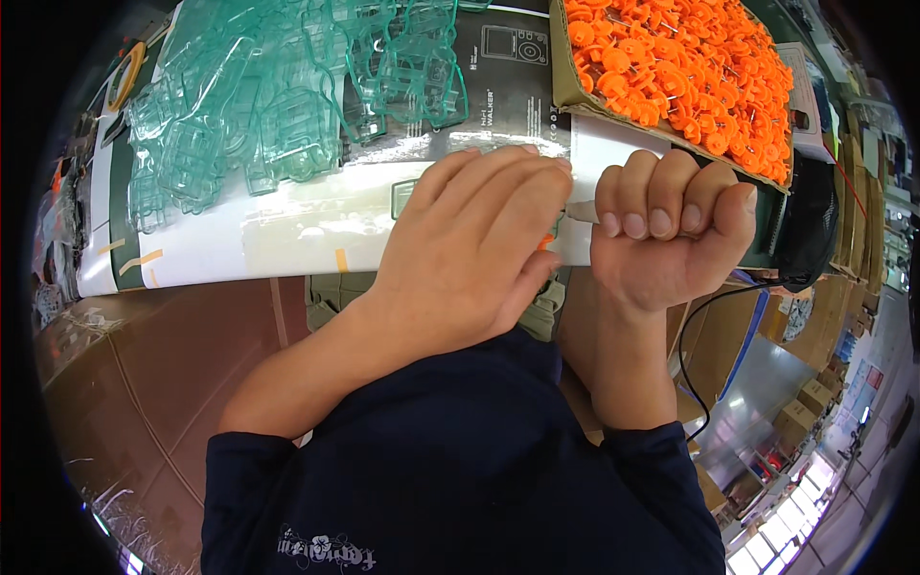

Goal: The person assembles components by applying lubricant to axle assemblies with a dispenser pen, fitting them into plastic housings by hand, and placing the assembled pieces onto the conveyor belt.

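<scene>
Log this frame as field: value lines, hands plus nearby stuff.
left: left hand, back up; what it holds is mostly hidden
right: right hand, curled around a pale pointed object
near left thumb: orange bit
upper left: clear green plastic shells, overlapping
upper right: orange pieces in an open cardboard box

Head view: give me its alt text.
A person's right hand curls around a grey tapered object, its tip beside the left hand, which mostly hides something orange; beyond lie translucent green shells and a box of orange parts.
</scene>
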Demonstrator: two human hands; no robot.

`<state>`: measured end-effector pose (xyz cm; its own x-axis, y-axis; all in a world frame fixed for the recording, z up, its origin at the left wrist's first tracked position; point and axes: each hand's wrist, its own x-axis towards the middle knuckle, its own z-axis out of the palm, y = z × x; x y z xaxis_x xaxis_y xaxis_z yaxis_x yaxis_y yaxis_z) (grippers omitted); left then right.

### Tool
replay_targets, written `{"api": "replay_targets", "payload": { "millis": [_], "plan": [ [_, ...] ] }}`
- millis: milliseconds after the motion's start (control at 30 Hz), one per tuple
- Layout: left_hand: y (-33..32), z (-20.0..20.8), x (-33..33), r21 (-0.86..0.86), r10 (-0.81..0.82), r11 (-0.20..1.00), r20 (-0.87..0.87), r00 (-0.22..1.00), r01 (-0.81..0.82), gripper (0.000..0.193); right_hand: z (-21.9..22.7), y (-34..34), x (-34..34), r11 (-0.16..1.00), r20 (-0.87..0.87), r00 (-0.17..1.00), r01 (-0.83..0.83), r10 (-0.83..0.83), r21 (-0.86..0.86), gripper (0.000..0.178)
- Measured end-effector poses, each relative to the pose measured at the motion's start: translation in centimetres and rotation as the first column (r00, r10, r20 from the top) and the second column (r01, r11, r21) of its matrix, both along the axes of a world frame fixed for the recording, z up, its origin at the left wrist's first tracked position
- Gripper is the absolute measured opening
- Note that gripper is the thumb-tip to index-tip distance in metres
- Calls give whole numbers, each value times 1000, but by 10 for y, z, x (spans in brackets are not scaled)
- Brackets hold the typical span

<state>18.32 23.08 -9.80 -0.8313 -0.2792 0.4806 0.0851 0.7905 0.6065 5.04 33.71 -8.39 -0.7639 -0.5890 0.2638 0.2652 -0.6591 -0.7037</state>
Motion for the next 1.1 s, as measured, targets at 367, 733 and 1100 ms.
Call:
{"api": "replay_targets", "payload": {
  "millis": [367, 733, 1100],
  "plan": [
    [1, -9, -2, -22, -19, 1000, -13, 1000, 19, 50, 0, -2, 2, 999, -13, 1000, -2, 1, -33, 46],
    [0, -6, -1, -14, -27, 1000, 4, 1000, 27, 52, -5, -6, 3, 998, -33, 999, 13, -15, -55, 47],
    [-1, -8, -2, -60, -4, 998, 22, 1000, 5, 50, -5, -8, 1, 998, -33, 999, 19, -21, -63, 47]
  ]
}}
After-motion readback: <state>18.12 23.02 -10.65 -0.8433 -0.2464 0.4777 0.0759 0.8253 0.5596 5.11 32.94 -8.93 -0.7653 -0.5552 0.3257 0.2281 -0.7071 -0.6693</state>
